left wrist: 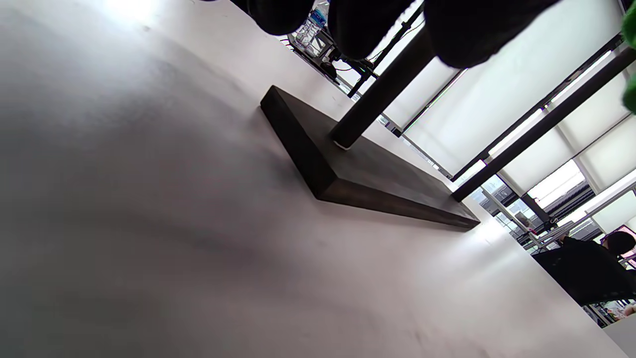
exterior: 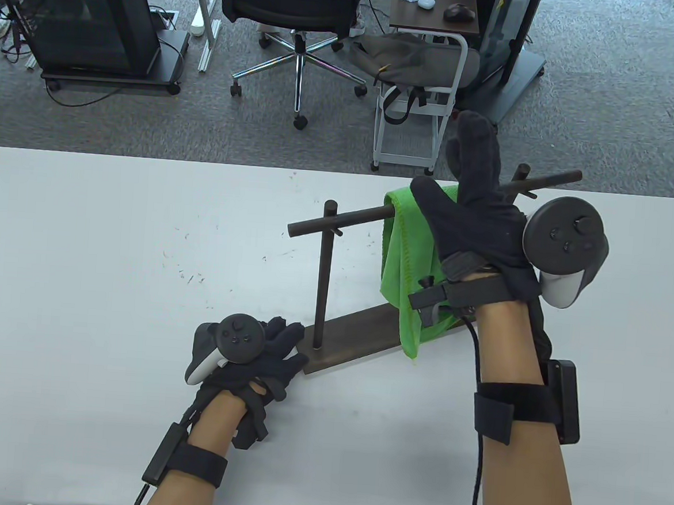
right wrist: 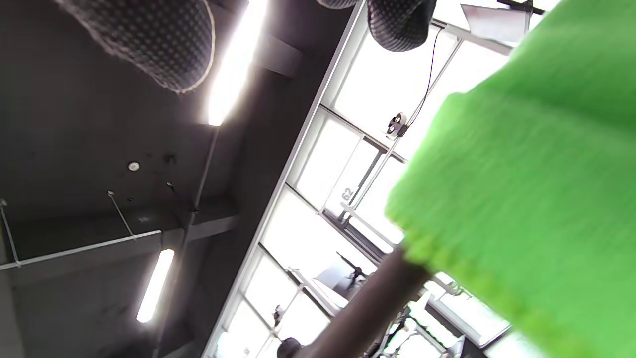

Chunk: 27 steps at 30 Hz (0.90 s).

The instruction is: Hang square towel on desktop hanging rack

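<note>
Beyond the far edge of the white tabletop (exterior: 113, 237) stand an office chair (exterior: 299, 8) on a chrome star base, a white wire cart (exterior: 419, 114) with a grey bag slung over it, a dark cabinet (exterior: 82, 15) on casters and a small side desk carrying a mouse (exterior: 460, 12). On the tabletop itself there are small dark specks scattered left of the rack. The one desktop hanging rack (exterior: 327, 275) is dark wood: a flat oblong base, two upright posts and one crossbar running from near-left up to far-right. The raised right hand (exterior: 478, 216) sits in front of the bar's right half and hides the far post's lower part and part of the cloth. The single square towel (exterior: 405, 269) is bright green and fleecy, draped over the crossbar between the two posts, its near flap hanging down in soft folds to the base, the lower corner dangling past the base's near edge. In the right wrist view the towel (right wrist: 521, 209) fills the right side, folded over the bar. The right hand's grip is wide, fingers stretched up past the bar and thumb spread toward the towel's top fold, holding nothing. The left hand (exterior: 260, 357) rests on the tabletop at the base's near-left end, beside the near post; its fingers (left wrist: 357, 20) hang close to that post, and whether its grip closes on anything I cannot tell.
</note>
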Tool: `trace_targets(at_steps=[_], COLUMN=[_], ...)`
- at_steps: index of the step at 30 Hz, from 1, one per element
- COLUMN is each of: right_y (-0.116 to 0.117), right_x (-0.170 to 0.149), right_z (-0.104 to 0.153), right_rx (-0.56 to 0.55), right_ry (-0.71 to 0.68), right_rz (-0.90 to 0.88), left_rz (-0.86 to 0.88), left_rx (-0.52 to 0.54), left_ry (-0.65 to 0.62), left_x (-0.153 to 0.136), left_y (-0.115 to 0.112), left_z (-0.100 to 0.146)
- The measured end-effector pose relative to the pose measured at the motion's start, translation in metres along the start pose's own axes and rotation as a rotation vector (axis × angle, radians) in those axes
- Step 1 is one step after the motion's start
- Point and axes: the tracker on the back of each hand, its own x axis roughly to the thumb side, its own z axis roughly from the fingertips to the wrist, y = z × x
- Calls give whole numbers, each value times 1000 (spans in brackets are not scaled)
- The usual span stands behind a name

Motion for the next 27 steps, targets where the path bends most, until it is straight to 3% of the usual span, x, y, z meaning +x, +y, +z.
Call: trace_targets(at_steps=[3, 11, 23, 27], right_y=[-17, -34, -15, -1], right_x=[-9, -53, -117, -139], right_z=[18, 74, 144, 161], right_rx=[-7, 69, 152, 167], right_ry=[-15, -26, -47, -56], right_rz=[113, 432, 638, 712], left_rz=[-10, -31, -127, -145], left_rx=[2, 39, 140, 233], left_ry=[10, 19, 44, -11], left_x=[-2, -2, -4, 0], left_y=[1, 4, 12, 19], left_z=[0, 2, 5, 8])
